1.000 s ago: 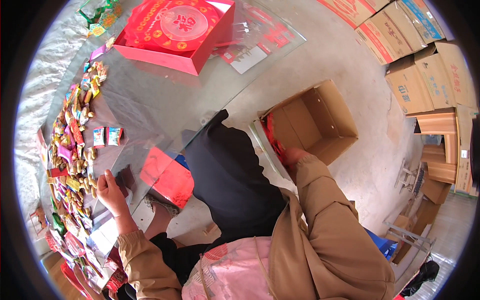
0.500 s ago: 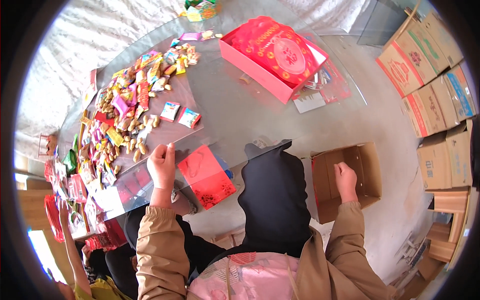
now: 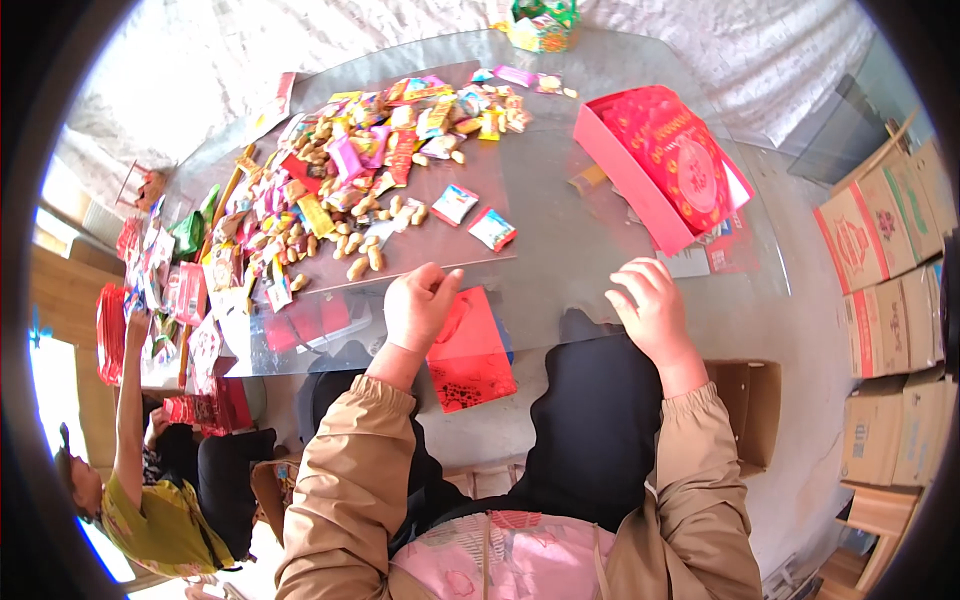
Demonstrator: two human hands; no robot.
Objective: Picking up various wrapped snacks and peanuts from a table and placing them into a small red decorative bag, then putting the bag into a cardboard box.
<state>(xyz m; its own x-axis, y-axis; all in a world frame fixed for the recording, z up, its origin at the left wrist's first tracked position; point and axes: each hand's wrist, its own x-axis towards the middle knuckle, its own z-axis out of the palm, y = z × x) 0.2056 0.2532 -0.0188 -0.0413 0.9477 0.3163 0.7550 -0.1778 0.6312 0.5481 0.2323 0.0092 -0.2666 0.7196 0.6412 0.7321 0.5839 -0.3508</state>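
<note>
My left hand (image 3: 420,308) is above the near edge of the glass tabletop (image 3: 560,215), its fingers curled into a loose fist with nothing showing between them. Right beside it, lower down, is a red paper bag (image 3: 472,365) with a dark pattern along its bottom. My right hand (image 3: 650,308) hovers near the table edge above my right knee, fingers bent but apart, holding nothing. Two small blue, white and red packets, a left one (image 3: 455,204) and a right one (image 3: 492,229), lie beyond my left hand. Behind them spreads a heap of wrapped sweets and peanuts (image 3: 345,175).
A red box (image 3: 630,175) with red printed envelopes (image 3: 690,165) stands at the far right of the table. An open cardboard box (image 3: 758,410) is below, right of my right forearm. Stacked cartons (image 3: 885,240) line the right side. A co-worker (image 3: 165,510) reaches toward packages at left.
My right hand has moved left and away from over the open cardboard box to the table edge, and its fist has opened. My left hand stays closed near the red bag. The view has shifted left.
</note>
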